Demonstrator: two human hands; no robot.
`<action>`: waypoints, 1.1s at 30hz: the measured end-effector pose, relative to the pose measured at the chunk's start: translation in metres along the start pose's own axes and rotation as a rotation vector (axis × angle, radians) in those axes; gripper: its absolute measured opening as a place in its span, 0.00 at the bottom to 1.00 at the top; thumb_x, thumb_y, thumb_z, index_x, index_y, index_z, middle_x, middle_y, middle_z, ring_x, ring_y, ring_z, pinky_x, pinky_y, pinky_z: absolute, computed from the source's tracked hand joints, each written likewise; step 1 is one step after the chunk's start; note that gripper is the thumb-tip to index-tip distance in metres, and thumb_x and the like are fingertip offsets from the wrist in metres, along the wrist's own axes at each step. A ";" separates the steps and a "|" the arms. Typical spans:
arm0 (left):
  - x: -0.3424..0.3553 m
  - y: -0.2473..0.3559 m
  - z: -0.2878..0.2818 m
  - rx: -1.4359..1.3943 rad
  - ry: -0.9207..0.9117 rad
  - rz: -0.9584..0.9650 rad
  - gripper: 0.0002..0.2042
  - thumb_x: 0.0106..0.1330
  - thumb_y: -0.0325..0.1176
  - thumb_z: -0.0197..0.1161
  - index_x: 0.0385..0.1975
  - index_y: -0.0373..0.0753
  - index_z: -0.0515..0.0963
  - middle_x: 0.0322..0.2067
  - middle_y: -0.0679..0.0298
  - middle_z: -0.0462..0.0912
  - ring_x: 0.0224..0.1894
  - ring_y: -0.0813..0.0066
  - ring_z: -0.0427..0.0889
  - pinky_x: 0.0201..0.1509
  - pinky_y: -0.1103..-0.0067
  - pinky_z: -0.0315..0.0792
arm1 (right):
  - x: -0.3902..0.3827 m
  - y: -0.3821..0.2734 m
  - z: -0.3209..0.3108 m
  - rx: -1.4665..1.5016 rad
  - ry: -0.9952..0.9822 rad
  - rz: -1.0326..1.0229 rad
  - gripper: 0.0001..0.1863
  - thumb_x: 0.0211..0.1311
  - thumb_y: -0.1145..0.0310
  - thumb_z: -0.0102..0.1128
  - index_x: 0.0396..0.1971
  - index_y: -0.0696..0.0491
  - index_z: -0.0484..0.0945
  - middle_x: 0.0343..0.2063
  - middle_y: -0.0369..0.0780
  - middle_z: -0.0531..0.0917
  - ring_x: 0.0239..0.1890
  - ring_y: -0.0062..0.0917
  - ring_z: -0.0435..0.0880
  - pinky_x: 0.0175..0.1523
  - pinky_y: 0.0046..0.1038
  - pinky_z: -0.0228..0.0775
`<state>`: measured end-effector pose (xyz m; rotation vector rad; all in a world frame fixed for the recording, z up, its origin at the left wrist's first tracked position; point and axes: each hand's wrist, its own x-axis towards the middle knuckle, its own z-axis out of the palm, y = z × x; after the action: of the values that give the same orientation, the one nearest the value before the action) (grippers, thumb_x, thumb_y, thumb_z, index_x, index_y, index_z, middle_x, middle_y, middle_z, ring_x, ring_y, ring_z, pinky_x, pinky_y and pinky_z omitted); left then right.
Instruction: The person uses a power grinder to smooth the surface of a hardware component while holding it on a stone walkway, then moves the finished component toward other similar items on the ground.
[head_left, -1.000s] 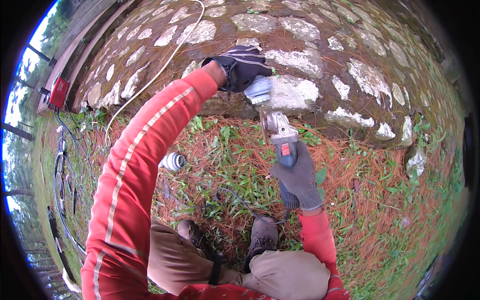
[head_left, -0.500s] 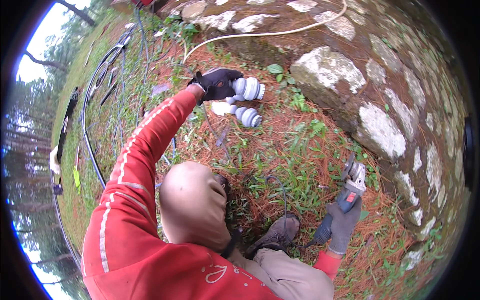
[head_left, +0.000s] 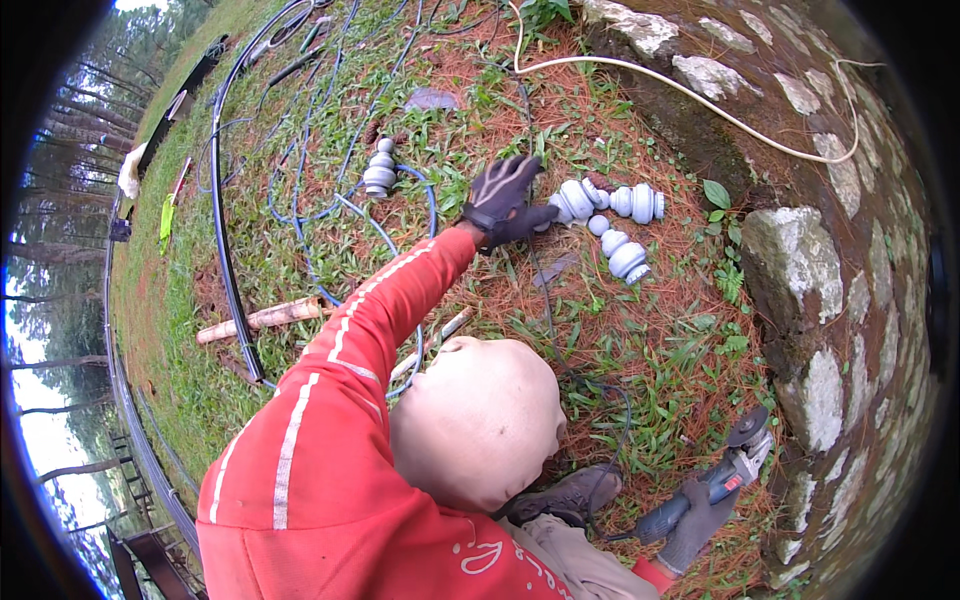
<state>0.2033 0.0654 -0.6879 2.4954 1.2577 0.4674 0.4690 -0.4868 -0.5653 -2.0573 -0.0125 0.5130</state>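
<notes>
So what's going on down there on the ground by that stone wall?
A person in a red sleeve crouches on grass and pine needles. The gloved left hand reaches out to a cluster of grey pipe fittings and touches the nearest one. The gloved right hand holds an angle grinder low beside the stone wall. Blue hoses snake across the ground, and another grey fitting stands apart among them.

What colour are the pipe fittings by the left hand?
Pale grey plastic pipe fittings, beside the gloved left hand; head view.
</notes>
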 end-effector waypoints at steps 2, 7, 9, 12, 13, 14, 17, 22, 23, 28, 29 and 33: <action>-0.002 -0.050 -0.018 0.042 0.208 -0.010 0.38 0.76 0.57 0.73 0.79 0.42 0.78 0.74 0.50 0.83 0.77 0.43 0.77 0.82 0.50 0.66 | -0.001 0.000 0.003 0.031 0.005 -0.015 0.49 0.55 0.77 0.74 0.81 0.62 0.68 0.47 0.45 0.85 0.40 0.34 0.89 0.45 0.38 0.86; 0.011 -0.202 -0.058 0.300 0.153 -0.610 0.32 0.67 0.43 0.74 0.74 0.49 0.77 0.71 0.49 0.83 0.72 0.38 0.81 0.77 0.47 0.76 | 0.001 -0.009 0.004 -0.015 -0.034 0.078 0.54 0.51 0.76 0.77 0.83 0.62 0.67 0.49 0.44 0.85 0.43 0.32 0.88 0.50 0.36 0.86; 0.008 -0.254 -0.065 0.289 -0.048 -0.683 0.44 0.66 0.45 0.80 0.84 0.52 0.69 0.68 0.46 0.84 0.73 0.41 0.84 0.76 0.51 0.80 | 0.003 -0.011 0.007 -0.010 -0.035 0.083 0.52 0.51 0.77 0.77 0.81 0.61 0.69 0.48 0.43 0.85 0.42 0.31 0.88 0.49 0.35 0.86; 0.002 -0.307 -0.060 0.053 -0.161 -0.706 0.46 0.66 0.45 0.85 0.81 0.48 0.65 0.46 0.56 0.91 0.42 0.61 0.93 0.41 0.62 0.88 | 0.001 -0.009 0.010 -0.031 -0.039 0.019 0.48 0.52 0.76 0.77 0.78 0.60 0.71 0.47 0.42 0.86 0.41 0.29 0.88 0.47 0.34 0.86; -0.002 -0.317 -0.053 0.047 -0.179 -0.765 0.45 0.65 0.47 0.86 0.79 0.46 0.67 0.42 0.61 0.89 0.41 0.65 0.91 0.41 0.65 0.86 | 0.003 -0.007 0.012 -0.059 -0.022 -0.005 0.46 0.53 0.77 0.77 0.76 0.60 0.72 0.46 0.41 0.86 0.40 0.27 0.88 0.46 0.33 0.86; -0.012 -0.324 -0.045 -0.053 -0.051 -0.812 0.45 0.64 0.48 0.88 0.77 0.43 0.69 0.39 0.64 0.86 0.39 0.68 0.88 0.42 0.67 0.85 | 0.000 -0.006 0.012 -0.060 -0.023 -0.014 0.45 0.54 0.78 0.77 0.75 0.60 0.72 0.45 0.40 0.86 0.40 0.27 0.88 0.45 0.33 0.86; -0.028 -0.337 -0.029 -0.613 -0.097 -1.135 0.15 0.73 0.35 0.80 0.54 0.41 0.84 0.37 0.60 0.88 0.38 0.65 0.89 0.41 0.66 0.86 | -0.002 -0.004 0.014 -0.050 -0.019 0.005 0.42 0.54 0.79 0.78 0.72 0.59 0.74 0.44 0.39 0.86 0.39 0.26 0.88 0.44 0.33 0.86; -0.012 -0.295 -0.049 -0.692 -0.255 -0.885 0.13 0.71 0.37 0.79 0.49 0.42 0.85 0.43 0.58 0.92 0.38 0.62 0.92 0.39 0.63 0.89 | -0.001 -0.010 0.014 -0.037 -0.027 0.006 0.39 0.53 0.79 0.79 0.68 0.58 0.76 0.42 0.38 0.86 0.39 0.24 0.88 0.44 0.31 0.85; 0.004 -0.270 -0.059 -0.830 -0.229 -0.822 0.14 0.71 0.35 0.79 0.51 0.41 0.84 0.44 0.57 0.92 0.40 0.61 0.94 0.40 0.63 0.91 | 0.000 -0.010 0.014 -0.021 -0.027 -0.002 0.39 0.52 0.78 0.80 0.67 0.58 0.77 0.42 0.38 0.86 0.40 0.24 0.88 0.44 0.31 0.85; 0.106 -0.052 -0.081 -1.347 -0.496 -0.484 0.28 0.66 0.18 0.76 0.64 0.39 0.72 0.51 0.53 0.88 0.51 0.51 0.95 0.59 0.56 0.94 | 0.007 -0.012 0.009 -0.094 0.026 -0.032 0.38 0.49 0.69 0.85 0.62 0.59 0.80 0.44 0.41 0.88 0.41 0.28 0.89 0.49 0.35 0.86; 0.121 0.004 -0.082 -1.306 -0.543 -0.360 0.28 0.66 0.18 0.75 0.64 0.40 0.73 0.50 0.57 0.85 0.51 0.54 0.94 0.59 0.57 0.93 | 0.007 -0.012 0.009 -0.084 0.032 -0.042 0.37 0.49 0.68 0.85 0.62 0.59 0.80 0.44 0.41 0.88 0.42 0.29 0.89 0.50 0.36 0.86; 0.145 0.226 -0.072 -1.326 -0.735 -0.062 0.34 0.68 0.16 0.74 0.72 0.43 0.68 0.55 0.57 0.82 0.56 0.57 0.91 0.62 0.57 0.91 | 0.004 -0.008 0.004 -0.046 0.058 -0.088 0.36 0.50 0.66 0.85 0.61 0.59 0.81 0.45 0.42 0.89 0.45 0.33 0.90 0.54 0.40 0.85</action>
<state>0.4158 0.0641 -0.5083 1.2541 0.4175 0.1887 0.4726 -0.4783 -0.5622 -2.1052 -0.0801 0.4021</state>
